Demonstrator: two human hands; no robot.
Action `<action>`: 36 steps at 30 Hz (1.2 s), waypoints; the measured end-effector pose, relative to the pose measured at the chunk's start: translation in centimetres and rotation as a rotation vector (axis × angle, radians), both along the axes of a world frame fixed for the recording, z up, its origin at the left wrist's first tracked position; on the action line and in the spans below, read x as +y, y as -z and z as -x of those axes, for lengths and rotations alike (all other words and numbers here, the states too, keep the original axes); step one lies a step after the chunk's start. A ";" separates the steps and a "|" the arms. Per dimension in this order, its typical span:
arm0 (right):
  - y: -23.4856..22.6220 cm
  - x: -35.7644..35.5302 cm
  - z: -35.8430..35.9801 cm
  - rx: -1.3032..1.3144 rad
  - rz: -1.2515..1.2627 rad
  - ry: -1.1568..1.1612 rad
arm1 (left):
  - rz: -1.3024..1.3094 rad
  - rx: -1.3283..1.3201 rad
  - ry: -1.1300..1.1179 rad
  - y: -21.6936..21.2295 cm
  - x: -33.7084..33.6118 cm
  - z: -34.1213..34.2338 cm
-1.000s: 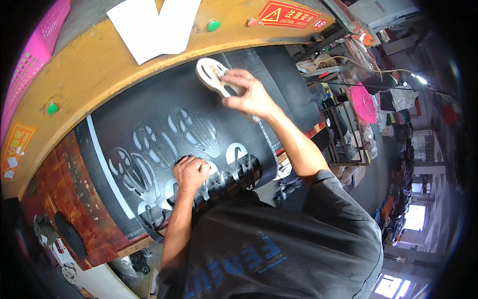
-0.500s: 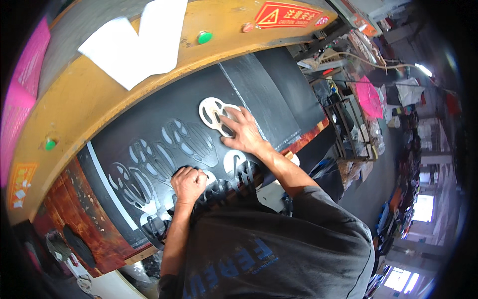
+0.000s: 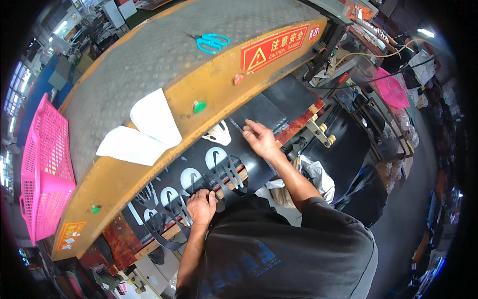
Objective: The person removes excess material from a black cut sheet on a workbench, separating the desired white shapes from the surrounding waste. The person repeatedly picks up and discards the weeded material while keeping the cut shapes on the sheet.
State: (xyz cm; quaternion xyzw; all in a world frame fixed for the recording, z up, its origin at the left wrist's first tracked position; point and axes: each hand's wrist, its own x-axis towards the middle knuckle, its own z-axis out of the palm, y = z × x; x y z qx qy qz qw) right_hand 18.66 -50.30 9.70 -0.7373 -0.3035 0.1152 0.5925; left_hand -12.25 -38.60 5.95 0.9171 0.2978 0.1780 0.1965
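A black sheet [image 3: 250, 153] lies below a yellow machine beam [image 3: 169, 149], with several cut shapes in it. White round patches [image 3: 216, 157] and slotted black strips [image 3: 230, 172] line its near edge, some strips hanging over. Among them rests my left hand [image 3: 201, 207], fingers curled down at the edge; what they hold, if anything, is hidden. A cream-white plate with cutouts [image 3: 219, 133] lies on the sheet, partly hidden by the beam. To its right, my right hand [image 3: 262, 139] is raised with its fingers apart, holding nothing and off the plate.
On the beam are green buttons [image 3: 199, 106], a red button [image 3: 238, 79], a warning sign [image 3: 275, 48] and white paper [image 3: 155, 119]. Blue-handled scissors [image 3: 213, 43] lie on top. A pink basket [image 3: 47, 169] stands left; a metal rack [image 3: 381, 129] stands right.
My right hand has come off the cream-white plate and moved to its right. My left hand stays at the near edge. The view has shifted, and the beam hides more of the sheet.
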 end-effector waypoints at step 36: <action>3.7 -9.1 8.5 -0.727 0.467 -0.396 | 0.088 -0.154 -0.188 2.2 -8.2 2.9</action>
